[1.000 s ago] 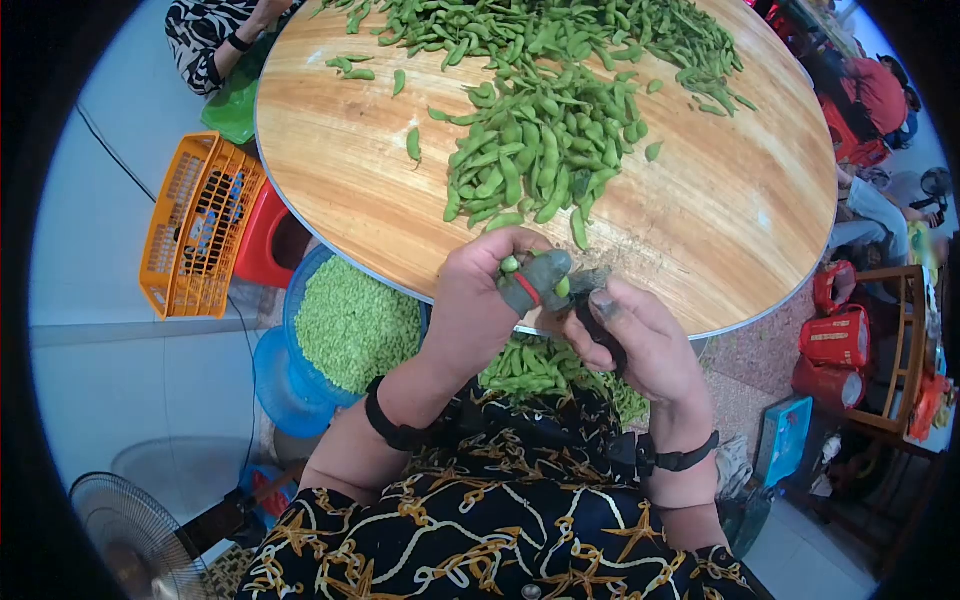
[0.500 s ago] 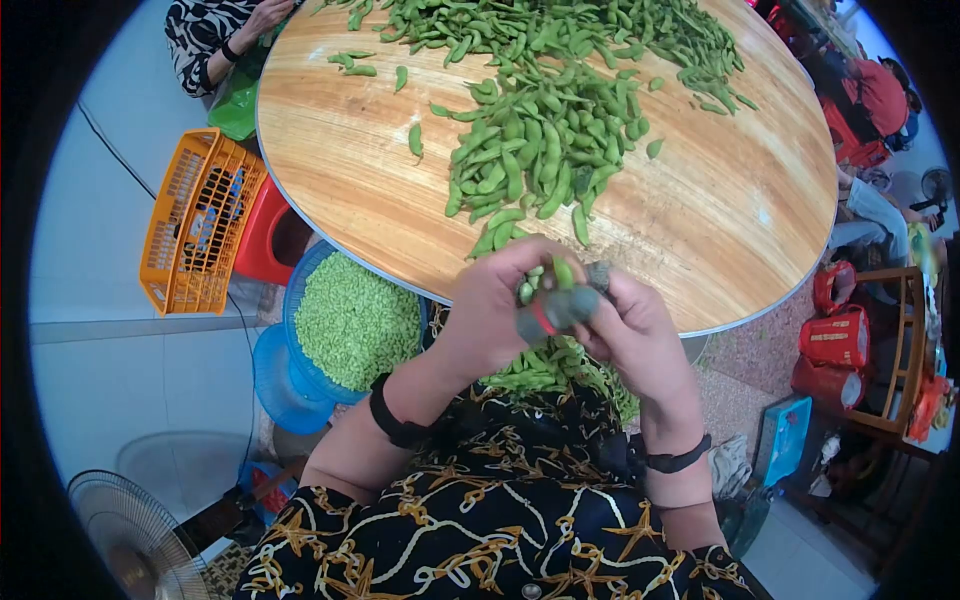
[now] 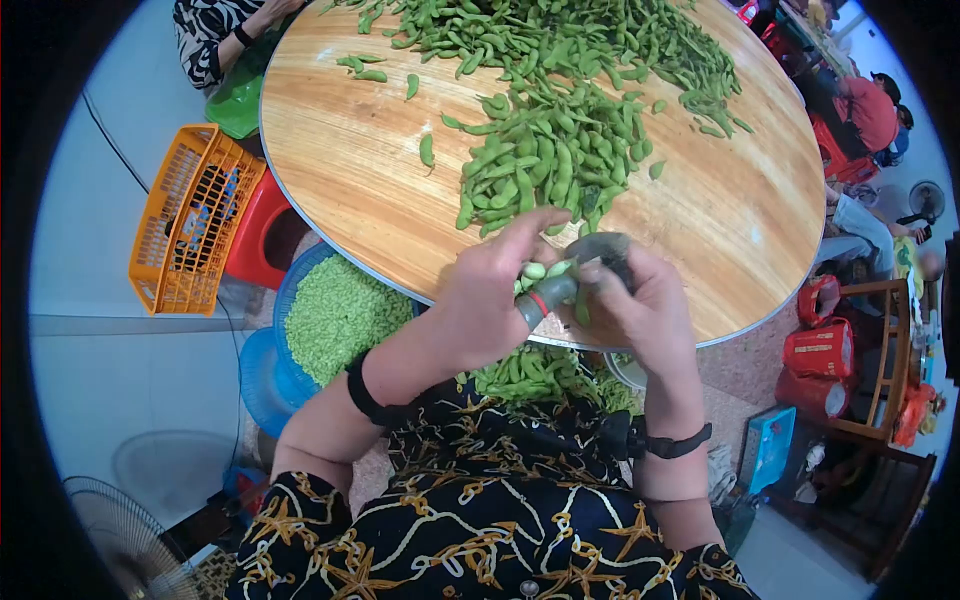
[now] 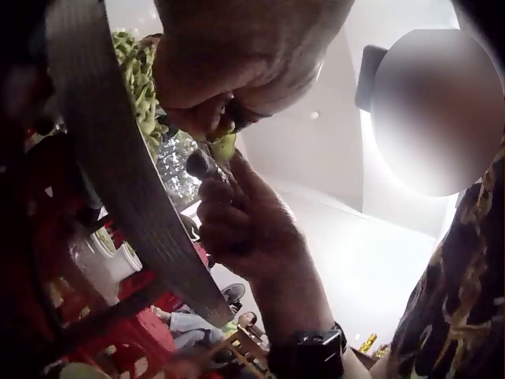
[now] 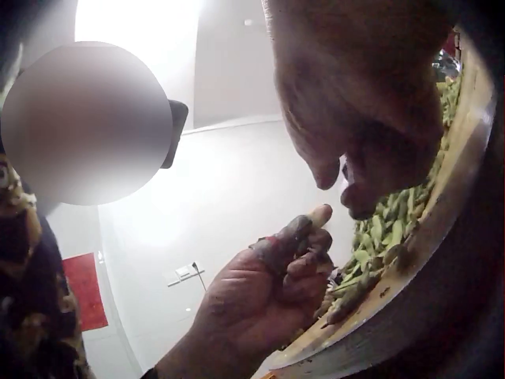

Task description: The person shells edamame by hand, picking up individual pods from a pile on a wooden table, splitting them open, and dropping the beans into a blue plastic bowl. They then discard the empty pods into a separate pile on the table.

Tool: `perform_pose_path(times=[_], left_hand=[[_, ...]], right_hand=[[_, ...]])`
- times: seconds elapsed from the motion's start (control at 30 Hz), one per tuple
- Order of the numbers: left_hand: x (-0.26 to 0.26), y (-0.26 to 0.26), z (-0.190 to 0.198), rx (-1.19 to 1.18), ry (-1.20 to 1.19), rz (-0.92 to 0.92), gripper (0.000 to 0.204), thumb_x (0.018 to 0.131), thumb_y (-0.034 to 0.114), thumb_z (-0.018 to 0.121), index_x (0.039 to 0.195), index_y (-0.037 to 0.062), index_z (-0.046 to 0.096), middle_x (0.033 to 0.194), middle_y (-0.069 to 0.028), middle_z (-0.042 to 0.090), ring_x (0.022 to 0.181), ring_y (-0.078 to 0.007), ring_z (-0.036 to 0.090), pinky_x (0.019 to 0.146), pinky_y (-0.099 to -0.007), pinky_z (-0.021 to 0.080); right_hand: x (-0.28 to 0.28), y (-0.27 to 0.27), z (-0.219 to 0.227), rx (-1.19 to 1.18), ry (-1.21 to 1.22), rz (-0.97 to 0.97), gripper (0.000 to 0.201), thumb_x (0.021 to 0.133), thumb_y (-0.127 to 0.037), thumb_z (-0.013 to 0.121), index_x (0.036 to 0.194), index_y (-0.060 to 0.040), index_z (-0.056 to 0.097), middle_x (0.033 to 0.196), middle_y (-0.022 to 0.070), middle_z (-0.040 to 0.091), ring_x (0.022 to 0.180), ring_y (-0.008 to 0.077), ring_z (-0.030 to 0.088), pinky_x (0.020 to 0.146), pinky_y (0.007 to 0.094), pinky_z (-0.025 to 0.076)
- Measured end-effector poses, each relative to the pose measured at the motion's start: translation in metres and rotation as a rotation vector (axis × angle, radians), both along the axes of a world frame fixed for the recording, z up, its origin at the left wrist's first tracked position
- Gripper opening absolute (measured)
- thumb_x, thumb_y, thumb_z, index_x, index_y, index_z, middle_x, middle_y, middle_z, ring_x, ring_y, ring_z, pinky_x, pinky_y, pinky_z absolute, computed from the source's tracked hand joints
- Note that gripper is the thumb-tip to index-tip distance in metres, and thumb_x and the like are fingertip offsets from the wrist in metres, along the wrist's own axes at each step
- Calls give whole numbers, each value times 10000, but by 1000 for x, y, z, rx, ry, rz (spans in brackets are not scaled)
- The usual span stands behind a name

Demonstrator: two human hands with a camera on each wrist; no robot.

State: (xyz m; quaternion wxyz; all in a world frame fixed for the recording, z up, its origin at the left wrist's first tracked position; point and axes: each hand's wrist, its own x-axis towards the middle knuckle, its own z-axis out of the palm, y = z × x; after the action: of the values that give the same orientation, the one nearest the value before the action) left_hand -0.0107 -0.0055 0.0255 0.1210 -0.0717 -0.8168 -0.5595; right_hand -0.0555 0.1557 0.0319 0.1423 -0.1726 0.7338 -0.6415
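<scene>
Over the near edge of the round wooden table [image 3: 350, 180], the two hands work close together in the head view. My left hand [image 3: 485, 295] holds pale green shelled edamame beans [image 3: 533, 271] in its curled fingers; its thumb wears a grey cover with a red band. Facing it, my right hand [image 3: 655, 310] pinches a green edamame pod [image 3: 582, 306] between thumb and fingers, which also have dark coverings. In the left wrist view a bit of green pod [image 4: 224, 147] shows between the hands. A heap of whole pods [image 3: 555, 150] lies just beyond the fingers.
A blue basin of shelled beans [image 3: 345, 320] stands at the left, near a red stool [image 3: 255, 235] and an orange crate [image 3: 195, 220]. More pods [image 3: 525, 372] lie below the table edge. Another person's arm [image 3: 255, 25] is at the far left; a fan [image 3: 130, 535] stands lower left.
The hands have shifted around each other, coming together and parting slightly. More shelled beans show in my left hand now. The head view has turned a little.
</scene>
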Motion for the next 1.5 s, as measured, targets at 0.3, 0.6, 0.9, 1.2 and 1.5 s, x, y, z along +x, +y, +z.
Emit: perform_pose_path(times=[0.3,0.6,0.9,1.2,1.5], left_hand=[[-15,-39,11,-63,366,-366,243,730,111,710,918,7,599,741,-66,594,671,-187,589,604,-259,466],[-11,-45,4,775,-395,-240,185,829,92,539,1001,30,519,832,-45,556,615,-57,460,551,-152,357],[14,-52,-13,587,-350,-19,180,845,-3,515,1000,44,594,817,2,575,701,-44,495,603,-181,385],[17,-24,0,-143,-62,-112,385,757,-7,560,1139,38,533,884,-159,562,817,-303,561,683,-351,446],[-13,-11,-4,131,-292,-80,216,781,34,607,992,0,574,901,-141,600,799,-211,582,698,-266,443]], right_hand=[[4,-15,1,-655,-695,191,74,839,-49,577,887,-3,543,584,-27,486,391,20,365,360,181,273],[-21,6,-6,-519,-331,463,113,805,-41,587,905,9,575,630,13,540,422,69,440,384,198,329],[-1,-26,-12,743,762,164,149,780,-188,627,853,-71,570,610,111,578,543,285,587,470,369,461],[0,-5,3,603,569,46,169,745,-127,666,815,-37,541,616,155,574,549,320,579,485,380,454],[-3,-6,8,18,248,-89,174,878,-147,553,978,-5,545,636,-2,513,562,51,463,488,211,362]])
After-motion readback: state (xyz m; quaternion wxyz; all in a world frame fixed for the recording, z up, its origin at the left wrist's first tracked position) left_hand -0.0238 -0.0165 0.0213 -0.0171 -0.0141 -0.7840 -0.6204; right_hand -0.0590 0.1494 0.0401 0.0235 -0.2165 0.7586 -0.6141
